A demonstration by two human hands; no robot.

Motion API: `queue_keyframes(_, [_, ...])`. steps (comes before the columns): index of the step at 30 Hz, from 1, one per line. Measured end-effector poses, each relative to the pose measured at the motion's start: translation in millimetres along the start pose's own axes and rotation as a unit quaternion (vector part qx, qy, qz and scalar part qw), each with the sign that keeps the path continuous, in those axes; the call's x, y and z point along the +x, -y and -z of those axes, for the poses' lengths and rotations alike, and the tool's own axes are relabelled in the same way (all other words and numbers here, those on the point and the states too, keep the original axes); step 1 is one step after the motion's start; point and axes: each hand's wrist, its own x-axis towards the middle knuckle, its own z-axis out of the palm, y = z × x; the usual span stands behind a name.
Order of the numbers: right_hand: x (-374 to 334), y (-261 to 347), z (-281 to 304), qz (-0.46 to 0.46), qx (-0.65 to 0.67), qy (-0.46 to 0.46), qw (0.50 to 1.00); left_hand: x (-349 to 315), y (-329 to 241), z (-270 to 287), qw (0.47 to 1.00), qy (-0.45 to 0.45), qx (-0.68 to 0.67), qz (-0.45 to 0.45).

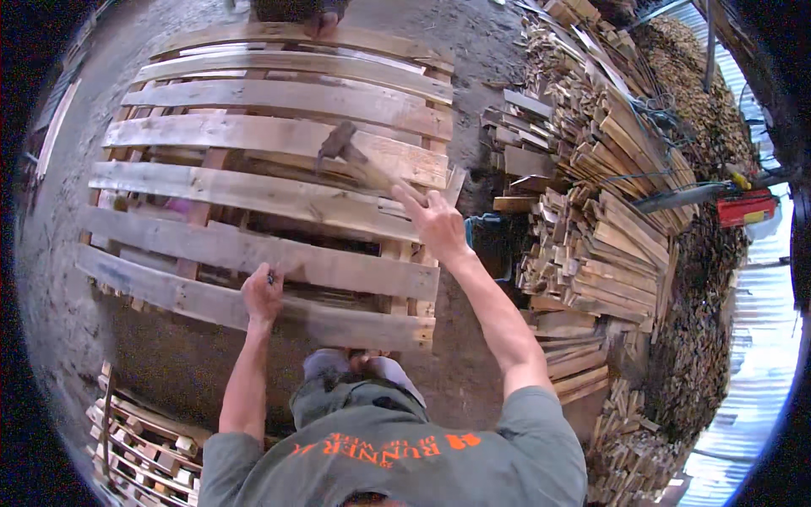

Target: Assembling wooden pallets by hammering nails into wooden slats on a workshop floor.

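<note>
One large weathered wooden slat pallet (279, 177), lying flat on a grey dirt floor (59, 279), its pale boards running left to right with dark gaps between them. One left hand (262, 296), fingers drawn together in a pinch on a small dark nail-like object (271, 276) set against the second-nearest board, left of centre; the object is too small to identify with certainty. One right hand (435, 221), raised over the right end of the pallet, gripping the end of the wooden handle of a hammer with a dark metal head (338, 142), two fingers loosened and pointing far; the hammer head hangs above the middle boards, blurred. One pair of grey shoes (363, 367), just beyond the nearest board, at the near edge of the pallet. One second stack of smaller wooden pallets (144, 448), near left corner. One tall heap of short cut timber offcuts (600, 203), right of the pallet, extending from near to far. One red power tool (745, 207), far right, resting by the timber heap. One corrugated metal sheet wall (752, 363), right edge. Another person's foot (321, 21), at the far edge of the pallet.
</note>
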Motion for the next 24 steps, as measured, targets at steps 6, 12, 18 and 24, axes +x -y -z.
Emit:
queue_keyframes(6, [11,-88,-52,-0.257,-0.002,0.105,0.961,7,-9,1,1.000,0.011,-0.025,0.016])
queue_keyframes(12, [23,-59,-36,-0.223,0.030,0.128,0.966,9,-13,3,1.000,-0.008,-0.019,-0.004])
queue_keyframes(18, [10,-82,-39,-0.074,-0.044,0.137,0.987,7,-12,5,0.999,0.015,-0.012,0.032])
queue_keyframes(24, [18,-75,-57,-0.289,0.057,0.104,0.950,4,-7,-2,0.999,-0.007,0.016,0.033])
